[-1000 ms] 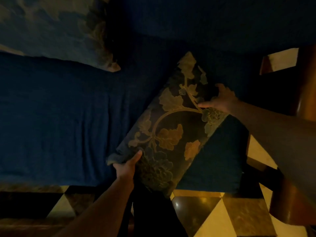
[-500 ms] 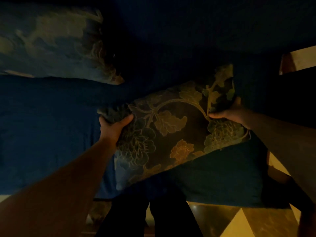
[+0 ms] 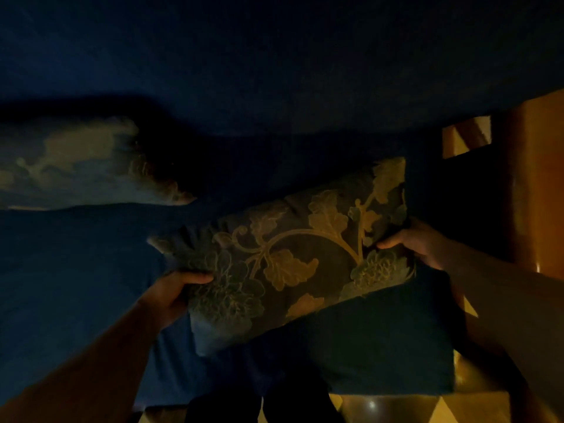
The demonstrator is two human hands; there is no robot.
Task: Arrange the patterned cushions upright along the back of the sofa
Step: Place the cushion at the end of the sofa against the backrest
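Fingers of both hands are pinching the soft, light floral cushion at its short ends at frame centre, where we are judging it easiest to steer.

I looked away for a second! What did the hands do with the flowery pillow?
Both hands, left hand and right hand, kept their grip on the flowered cushion, swung it from steeply tilted to nearly level, and carried it up over the blue sofa toward its back. The other cushion on the left stayed leaning there.
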